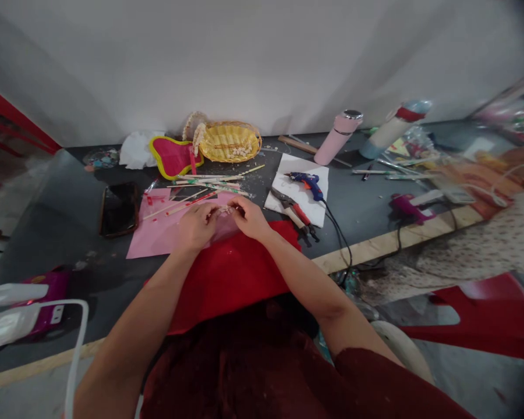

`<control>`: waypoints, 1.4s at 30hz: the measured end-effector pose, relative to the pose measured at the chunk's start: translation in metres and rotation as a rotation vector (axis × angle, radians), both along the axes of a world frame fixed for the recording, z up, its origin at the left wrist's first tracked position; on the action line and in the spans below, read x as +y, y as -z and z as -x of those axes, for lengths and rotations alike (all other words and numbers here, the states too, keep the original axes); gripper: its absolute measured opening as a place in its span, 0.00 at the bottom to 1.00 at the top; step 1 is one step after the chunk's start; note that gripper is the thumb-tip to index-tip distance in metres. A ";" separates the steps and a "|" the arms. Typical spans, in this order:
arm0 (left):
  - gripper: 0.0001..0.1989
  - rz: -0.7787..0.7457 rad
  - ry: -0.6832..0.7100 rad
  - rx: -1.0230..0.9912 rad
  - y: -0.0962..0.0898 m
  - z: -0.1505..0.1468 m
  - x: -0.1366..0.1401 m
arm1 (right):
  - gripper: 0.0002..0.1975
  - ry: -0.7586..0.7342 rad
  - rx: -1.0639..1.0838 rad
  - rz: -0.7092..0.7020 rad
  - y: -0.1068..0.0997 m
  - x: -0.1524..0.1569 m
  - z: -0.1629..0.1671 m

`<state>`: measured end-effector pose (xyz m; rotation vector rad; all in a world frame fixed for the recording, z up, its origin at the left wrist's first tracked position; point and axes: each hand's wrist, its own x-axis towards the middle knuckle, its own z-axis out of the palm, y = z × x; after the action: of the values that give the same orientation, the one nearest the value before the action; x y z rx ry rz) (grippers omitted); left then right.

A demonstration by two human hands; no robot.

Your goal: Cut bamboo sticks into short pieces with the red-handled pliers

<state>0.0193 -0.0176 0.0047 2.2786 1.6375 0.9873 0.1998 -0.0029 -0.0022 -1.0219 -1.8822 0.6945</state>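
My left hand (pixel 196 224) and my right hand (pixel 250 216) meet over a pink sheet (pixel 157 233) on a dark table. Both pinch a small pale beaded piece (pixel 224 210) between their fingertips. A red felt sheet (pixel 231 273) lies under my wrists and hangs over the table's front edge. Thin wooden sticks (pixel 205 185) are scattered just beyond my hands.
A black phone (pixel 119 208) lies to the left. A yellow basket (pixel 230 142) and a pink-and-yellow tray (pixel 173 156) stand at the back. A blue glue gun (pixel 305 183) and pliers (pixel 294 214) rest on white paper to the right. A pink bottle (pixel 338 137) stands behind.
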 end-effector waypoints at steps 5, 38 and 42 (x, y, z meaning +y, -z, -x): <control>0.10 -0.003 0.005 0.039 0.004 0.000 0.001 | 0.09 -0.018 -0.064 0.003 -0.003 -0.002 0.001; 0.08 0.032 -0.056 -0.198 0.000 0.006 0.006 | 0.21 0.182 -0.094 -0.049 -0.002 0.006 -0.011; 0.09 0.026 -0.040 -0.188 0.001 0.005 0.007 | 0.20 0.151 -0.127 -0.050 -0.003 0.006 -0.009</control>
<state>0.0145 -0.0106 0.0042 2.0731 1.6138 1.1441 0.2090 0.0027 0.0012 -1.1851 -1.8972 0.5026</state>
